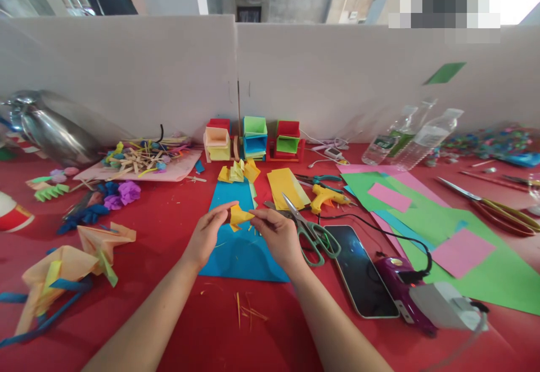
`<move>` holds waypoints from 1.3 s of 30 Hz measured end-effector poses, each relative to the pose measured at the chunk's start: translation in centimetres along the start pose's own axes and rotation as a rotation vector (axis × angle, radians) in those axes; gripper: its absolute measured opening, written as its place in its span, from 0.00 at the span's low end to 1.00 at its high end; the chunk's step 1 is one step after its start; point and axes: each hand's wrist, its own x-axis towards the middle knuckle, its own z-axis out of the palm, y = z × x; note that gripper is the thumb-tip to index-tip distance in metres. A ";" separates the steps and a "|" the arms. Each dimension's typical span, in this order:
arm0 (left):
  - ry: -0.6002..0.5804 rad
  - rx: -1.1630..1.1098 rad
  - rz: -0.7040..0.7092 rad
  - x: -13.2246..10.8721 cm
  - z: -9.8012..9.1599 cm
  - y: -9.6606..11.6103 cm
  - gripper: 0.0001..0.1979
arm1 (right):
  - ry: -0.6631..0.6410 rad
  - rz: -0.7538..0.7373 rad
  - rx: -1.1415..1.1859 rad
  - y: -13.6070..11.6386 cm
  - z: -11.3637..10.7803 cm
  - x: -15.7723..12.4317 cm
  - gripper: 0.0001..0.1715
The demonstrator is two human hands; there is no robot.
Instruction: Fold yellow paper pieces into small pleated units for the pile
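Note:
Between my two hands is a small folded piece of yellow paper [239, 215], held above a blue sheet [240, 256]. My left hand [206, 234] pinches its left edge. On the other side, the fingers of my right hand [276, 231] grip its right corner. Several folded yellow paper pieces [238, 171] lie at the far end of the blue sheet. A stack of yellow paper [287, 188] rests just beyond my right hand. Green-handled scissors [314, 237] lie beside that hand, their blades partly open.
To the right are a phone [358, 270], a purple power strip [405, 296], a yellow glue gun [329, 196] and green paper [498, 276]. Plastic bottles [434, 138] and small paper boxes [255, 138] stand near the white partition [337, 79]. Folded paper flowers [59, 273] lie left.

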 end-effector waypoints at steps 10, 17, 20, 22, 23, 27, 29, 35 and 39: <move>0.019 -0.205 -0.135 -0.2 1.0 0.0 0.29 | -0.063 -0.149 -0.051 -1.2 0.2 -0.2 0.11; 0.083 -0.255 -0.117 -0.5 1.8 -0.4 0.31 | -0.049 -0.150 -0.065 -1.0 0.8 -0.4 0.10; 0.088 -0.218 -0.078 -0.7 2.0 -0.7 0.30 | -0.019 -0.120 -0.062 -1.0 1.0 -0.5 0.09; 0.087 -0.190 -0.059 -0.9 2.0 -0.8 0.28 | 0.011 -0.085 -0.043 -0.9 1.1 -0.5 0.09; 0.082 -0.175 -0.056 -1.0 2.1 -0.8 0.28 | 0.027 -0.065 -0.031 -0.9 1.1 -0.5 0.09; 0.057 -0.068 -0.028 -1.1 2.0 -0.7 0.26 | 0.072 0.002 0.006 -0.4 1.1 -0.3 0.09; 0.065 0.006 0.001 -1.0 1.9 -0.8 0.26 | 0.083 0.009 0.010 -0.1 1.1 -0.3 0.09; 0.084 0.118 0.074 -0.8 1.6 -0.9 0.24 | 0.058 -0.056 -0.038 0.0 1.0 -0.3 0.14; 0.094 0.225 0.122 -0.8 1.5 -0.7 0.22 | 0.047 -0.090 -0.092 -0.5 1.0 -0.3 0.09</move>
